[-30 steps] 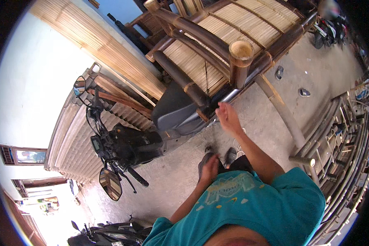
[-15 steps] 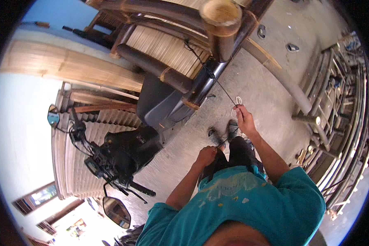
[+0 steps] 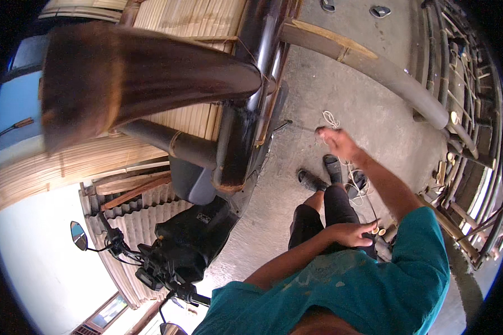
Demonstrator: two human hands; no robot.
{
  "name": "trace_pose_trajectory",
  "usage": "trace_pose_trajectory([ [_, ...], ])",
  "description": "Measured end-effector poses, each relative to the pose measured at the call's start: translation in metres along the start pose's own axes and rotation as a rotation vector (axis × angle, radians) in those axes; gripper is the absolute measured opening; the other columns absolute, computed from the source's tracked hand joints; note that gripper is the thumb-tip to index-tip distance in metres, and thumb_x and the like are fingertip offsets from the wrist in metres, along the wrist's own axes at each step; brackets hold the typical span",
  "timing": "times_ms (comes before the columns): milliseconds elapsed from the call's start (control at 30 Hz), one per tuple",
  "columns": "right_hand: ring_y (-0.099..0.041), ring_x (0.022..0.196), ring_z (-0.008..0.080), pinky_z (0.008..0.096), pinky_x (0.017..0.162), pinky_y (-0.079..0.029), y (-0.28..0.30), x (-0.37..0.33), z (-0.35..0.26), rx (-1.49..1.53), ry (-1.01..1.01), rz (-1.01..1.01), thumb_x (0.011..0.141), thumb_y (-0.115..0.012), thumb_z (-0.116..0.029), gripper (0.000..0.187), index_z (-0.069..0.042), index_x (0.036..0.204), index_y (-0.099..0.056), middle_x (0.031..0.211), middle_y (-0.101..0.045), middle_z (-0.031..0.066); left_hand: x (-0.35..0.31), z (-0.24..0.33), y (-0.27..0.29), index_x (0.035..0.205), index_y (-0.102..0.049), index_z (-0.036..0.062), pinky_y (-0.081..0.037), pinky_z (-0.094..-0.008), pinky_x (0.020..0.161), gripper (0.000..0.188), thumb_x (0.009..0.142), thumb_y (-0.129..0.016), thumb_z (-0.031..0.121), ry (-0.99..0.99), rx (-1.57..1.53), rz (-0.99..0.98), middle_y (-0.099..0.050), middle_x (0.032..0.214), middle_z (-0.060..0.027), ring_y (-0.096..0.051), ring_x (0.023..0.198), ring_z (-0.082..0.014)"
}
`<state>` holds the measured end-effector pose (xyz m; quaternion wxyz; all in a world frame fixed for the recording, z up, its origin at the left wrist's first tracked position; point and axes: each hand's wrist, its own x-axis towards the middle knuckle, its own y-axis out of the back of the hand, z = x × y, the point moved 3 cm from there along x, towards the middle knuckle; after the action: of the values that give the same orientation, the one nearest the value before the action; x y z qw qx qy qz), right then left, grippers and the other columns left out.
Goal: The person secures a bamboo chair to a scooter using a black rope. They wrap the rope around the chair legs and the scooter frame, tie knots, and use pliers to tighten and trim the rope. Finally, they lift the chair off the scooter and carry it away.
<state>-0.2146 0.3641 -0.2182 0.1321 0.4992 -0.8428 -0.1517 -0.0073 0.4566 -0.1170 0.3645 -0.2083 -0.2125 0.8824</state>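
My right hand (image 3: 341, 144) is stretched out ahead, slightly blurred, its fingers closed on a thin dark cord that runs leftward toward the bamboo frame (image 3: 229, 148). Loops of white string (image 3: 330, 119) show just beyond that hand. More white string (image 3: 352, 181) dangles below it, beside my feet. Close to my body, my left hand (image 3: 352, 234) lies across in front of my thigh, thumb and forefinger pinched on what looks like the cord's other stretch. A thick dark bamboo post (image 3: 167, 81) juts toward me and hides part of the frame and its pale slats.
A black motorcycle (image 3: 190, 234) stands at left under the frame's end. Ahead, a long bamboo pole (image 3: 385, 72) slants across the concrete floor (image 3: 313, 84). Bamboo poles (image 3: 475, 128) are stacked along the right. Corrugated sheets (image 3: 134, 223) lean behind the motorcycle.
My left hand has swung rightward across my body. The right hand stays forward with the cord. My view has shifted, so the bamboo post looms larger at left.
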Motion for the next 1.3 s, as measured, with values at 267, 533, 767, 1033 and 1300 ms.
trace_pose_trajectory([
  [267,-0.066,0.086,0.0357,0.0405,0.073,-0.055,0.032,0.069,0.058,-0.137,0.307,-0.193,0.092,-0.053,-0.008,0.021,-0.009,0.112,-0.057,0.106,-0.066,0.0157,0.115,0.025,0.014,0.147,0.007,0.0003,-0.045,-0.0390,0.088,0.086,0.094,-0.055,0.027,-0.277,-0.416,0.144,-0.044,0.136,-0.0212,-0.056,0.102,-0.0262],
  [533,-0.066,0.079,0.0322,0.0374,0.068,-0.054,0.023,0.100,0.094,-0.079,0.224,-0.168,0.096,-0.051,-0.015,0.017,-0.007,0.109,-0.057,0.094,-0.066,0.0152,0.126,-0.013,-0.007,0.128,-0.034,-0.0011,-0.044,-0.0429,0.090,0.062,0.084,-0.064,0.030,-0.304,-0.230,-0.008,-0.052,0.118,-0.0240,-0.055,0.103,-0.0354],
  [767,-0.055,0.093,0.0120,0.0297,0.085,-0.044,-0.125,0.063,0.235,0.361,-0.091,-0.148,0.101,-0.045,-0.019,0.022,-0.001,0.104,-0.059,0.095,-0.063,0.0044,-0.061,-0.180,0.199,0.121,-0.049,0.0011,-0.044,-0.0415,0.092,0.041,0.090,-0.062,0.024,0.353,-0.066,1.088,-0.059,0.110,-0.0223,-0.056,0.106,-0.0316],
  [1033,-0.041,0.053,0.0042,0.0231,0.047,-0.031,-0.346,0.056,0.293,0.751,-0.488,-0.102,0.100,-0.049,-0.024,0.022,-0.009,0.096,-0.064,0.063,-0.051,-0.0041,-0.225,-0.222,0.325,0.113,-0.063,0.0004,-0.054,-0.0334,0.078,0.026,0.093,-0.059,0.017,0.105,0.561,1.862,-0.070,0.095,-0.0151,-0.069,0.087,-0.0227],
  [1300,-0.040,0.049,0.0092,0.0234,0.044,-0.031,-0.472,0.040,0.278,1.626,-0.951,-0.312,0.097,-0.039,-0.017,0.016,-0.015,0.086,-0.051,0.064,-0.045,-0.0039,-0.207,-0.247,0.333,0.111,-0.064,-0.0004,-0.054,-0.0298,0.063,0.022,0.094,-0.054,0.010,-0.375,0.715,2.041,-0.067,0.075,-0.0105,-0.066,0.067,-0.0153],
])
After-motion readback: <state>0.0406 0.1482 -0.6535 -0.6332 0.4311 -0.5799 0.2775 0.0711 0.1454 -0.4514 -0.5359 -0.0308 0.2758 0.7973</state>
